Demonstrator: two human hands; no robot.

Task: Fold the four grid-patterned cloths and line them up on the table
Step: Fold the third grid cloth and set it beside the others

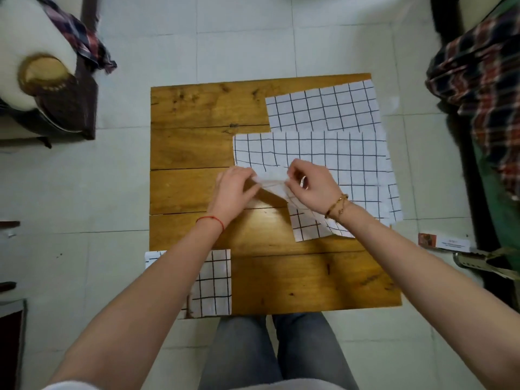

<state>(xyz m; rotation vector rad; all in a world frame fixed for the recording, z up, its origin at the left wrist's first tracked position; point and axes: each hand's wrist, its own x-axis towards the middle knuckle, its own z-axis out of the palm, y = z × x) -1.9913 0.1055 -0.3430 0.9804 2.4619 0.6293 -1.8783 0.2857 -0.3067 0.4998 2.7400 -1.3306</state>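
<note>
Folded grid cloth (212, 282) at wooden table (194, 147) near-left corner, partly under left forearm. Left hand (235, 188), red string at wrist, fingers closed, pinching raised edge of cloth being folded (309, 223) at table centre. Right hand (311, 182), gold bracelets, pinching same edge, just beside left. Large spread cloth (323, 147) behind hands; another cloth (323, 108) at far-right corner. Paper slip (444, 243) on floor right, writing unreadable.
</note>
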